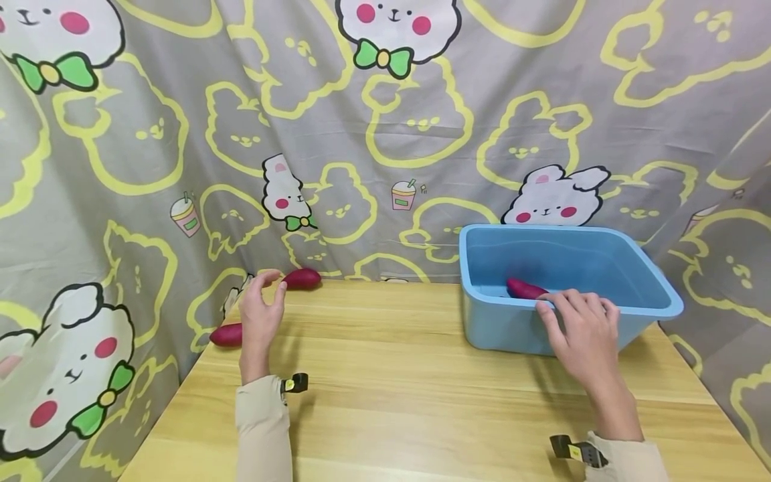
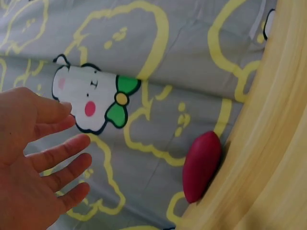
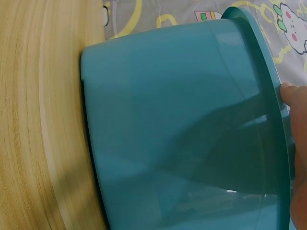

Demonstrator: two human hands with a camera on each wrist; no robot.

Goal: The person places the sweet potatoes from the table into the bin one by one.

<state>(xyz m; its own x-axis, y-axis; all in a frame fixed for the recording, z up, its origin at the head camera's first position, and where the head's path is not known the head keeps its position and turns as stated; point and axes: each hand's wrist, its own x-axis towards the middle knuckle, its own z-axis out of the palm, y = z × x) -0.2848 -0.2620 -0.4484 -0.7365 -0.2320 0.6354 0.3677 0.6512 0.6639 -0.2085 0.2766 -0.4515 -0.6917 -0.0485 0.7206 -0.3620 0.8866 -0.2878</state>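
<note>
My left hand (image 1: pixel 263 314) hovers over the table's left side, fingers apart and loosely bent, holding nothing. Close by lie two purple-red sweet potatoes: one sweet potato (image 1: pixel 302 278) at the back edge and another sweet potato (image 1: pixel 226 335) at the left edge, partly covered by the hand. The left wrist view shows one sweet potato (image 2: pixel 201 166) apart from the fingers. On the right, my right hand (image 1: pixel 584 335) grips the near rim of a blue tub (image 1: pixel 512 328), its fingers bent over the edge; their tips are hidden. Inside the tub, a sweet potato (image 1: pixel 524 289) is partly visible.
The wooden table (image 1: pixel 385 402) ends at a patterned grey curtain (image 1: pixel 385 147) along the back and left. The tub's wall (image 3: pixel 168 110) fills most of the right wrist view. Both wrists carry a small black camera.
</note>
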